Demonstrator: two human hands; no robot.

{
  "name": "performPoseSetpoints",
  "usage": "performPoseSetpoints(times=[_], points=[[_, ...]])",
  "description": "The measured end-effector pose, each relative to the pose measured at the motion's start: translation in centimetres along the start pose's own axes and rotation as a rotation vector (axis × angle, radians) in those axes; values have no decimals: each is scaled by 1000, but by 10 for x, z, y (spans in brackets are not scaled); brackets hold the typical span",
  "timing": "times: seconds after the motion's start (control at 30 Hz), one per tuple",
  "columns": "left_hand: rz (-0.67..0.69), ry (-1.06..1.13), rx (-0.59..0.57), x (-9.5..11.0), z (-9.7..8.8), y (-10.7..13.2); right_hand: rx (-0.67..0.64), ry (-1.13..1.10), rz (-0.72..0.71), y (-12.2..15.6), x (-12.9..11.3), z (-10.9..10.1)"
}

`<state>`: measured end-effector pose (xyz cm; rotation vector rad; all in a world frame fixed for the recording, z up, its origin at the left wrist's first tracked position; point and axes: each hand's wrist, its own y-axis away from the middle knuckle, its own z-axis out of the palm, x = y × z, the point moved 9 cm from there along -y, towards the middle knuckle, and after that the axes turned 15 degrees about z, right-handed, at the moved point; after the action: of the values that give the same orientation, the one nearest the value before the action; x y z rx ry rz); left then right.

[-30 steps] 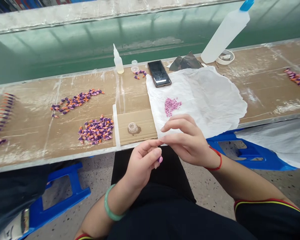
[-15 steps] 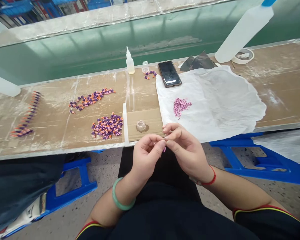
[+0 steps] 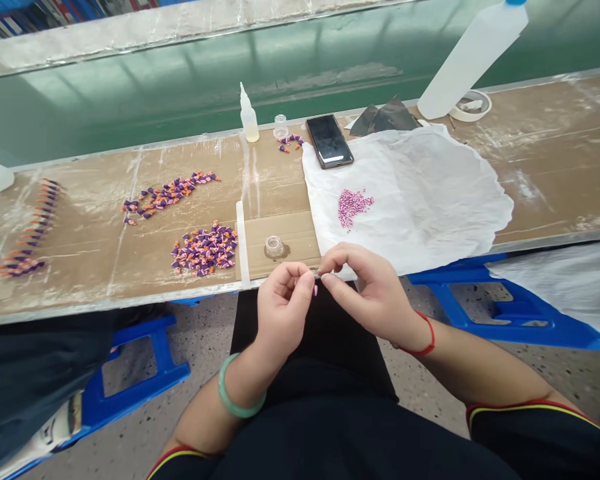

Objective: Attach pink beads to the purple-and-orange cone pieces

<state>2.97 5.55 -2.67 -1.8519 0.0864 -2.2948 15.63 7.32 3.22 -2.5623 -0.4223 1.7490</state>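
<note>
At the bench [image 3: 90,220], a pink piece [image 3: 315,291] is now pinched seemingly by the left hand [image 3: 281,308] alone, the near-closed right hand [image 3: 375,298] (contents unclear) slightly parted.

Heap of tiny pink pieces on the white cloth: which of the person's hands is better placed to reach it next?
The right hand, probably: it is by the near edge of the white cloth, closer to the heap of tiny pink pieces. The left hand is farther off, pinching a small pink piece.

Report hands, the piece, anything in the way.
Left hand pinching small pink piece. Right hand close by, grip unclear. Small clear pot beyond, not between them.
</note>
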Motion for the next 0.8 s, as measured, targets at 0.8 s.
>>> performPoseSetpoints(times=[0.8], points=[[-190,125,-131,-7,-8,-1,-405,-124,199,-14,14,26]])
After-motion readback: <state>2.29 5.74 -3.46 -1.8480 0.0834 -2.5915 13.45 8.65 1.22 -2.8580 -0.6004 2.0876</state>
